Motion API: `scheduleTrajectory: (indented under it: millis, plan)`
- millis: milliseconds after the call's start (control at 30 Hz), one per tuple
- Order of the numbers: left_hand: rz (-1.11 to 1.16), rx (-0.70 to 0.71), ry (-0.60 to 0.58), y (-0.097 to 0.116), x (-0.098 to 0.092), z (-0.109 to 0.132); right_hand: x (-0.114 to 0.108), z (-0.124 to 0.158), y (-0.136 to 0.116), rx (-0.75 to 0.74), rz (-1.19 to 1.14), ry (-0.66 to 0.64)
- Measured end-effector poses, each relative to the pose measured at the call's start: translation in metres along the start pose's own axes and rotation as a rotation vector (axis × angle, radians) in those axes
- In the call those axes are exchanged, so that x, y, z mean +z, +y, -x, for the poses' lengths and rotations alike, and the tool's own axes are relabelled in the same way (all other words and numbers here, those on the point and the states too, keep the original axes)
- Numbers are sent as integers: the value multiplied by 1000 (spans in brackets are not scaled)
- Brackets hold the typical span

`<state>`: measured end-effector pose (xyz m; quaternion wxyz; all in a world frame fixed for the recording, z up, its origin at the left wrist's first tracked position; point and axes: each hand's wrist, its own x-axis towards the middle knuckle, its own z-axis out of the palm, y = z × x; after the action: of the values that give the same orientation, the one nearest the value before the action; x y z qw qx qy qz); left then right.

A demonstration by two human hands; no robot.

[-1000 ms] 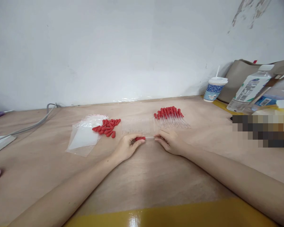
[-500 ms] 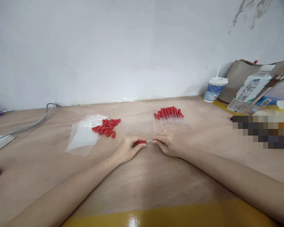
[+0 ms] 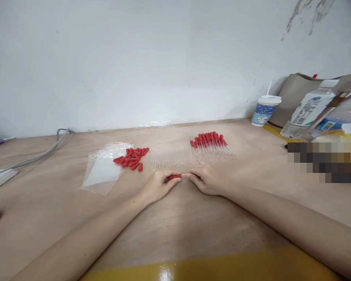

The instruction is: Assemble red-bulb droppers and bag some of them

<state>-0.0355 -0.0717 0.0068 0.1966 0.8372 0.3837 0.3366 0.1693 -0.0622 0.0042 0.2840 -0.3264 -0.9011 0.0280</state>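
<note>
A scuffed pale wall [image 3: 119, 66] rises behind a brown-covered table [image 3: 163, 230] edged with yellow tape [image 3: 210, 262].

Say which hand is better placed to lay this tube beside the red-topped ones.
Probably the right hand: it holds the clear tube and is nearer the red-topped tubes; the left hand pinches the red bulb.
</note>
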Motion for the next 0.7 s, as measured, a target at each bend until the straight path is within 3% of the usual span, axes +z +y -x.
scheduleTrajectory:
  millis: [167, 333, 500, 700]
  plan:
    - [-81, 133, 36, 4, -1, -1, 0, 3, -1, -12, 2, -25]
    - [-161, 96, 46, 2, -1, 1, -16, 5, 0, 44, -39, -132]
    - [-160, 45, 14, -1, -1, 0, -45, -5, 24, 342, -91, -148]
    - [-151, 39, -7, 1, -1, -2, -45, -42, 57, 746, -36, 68]
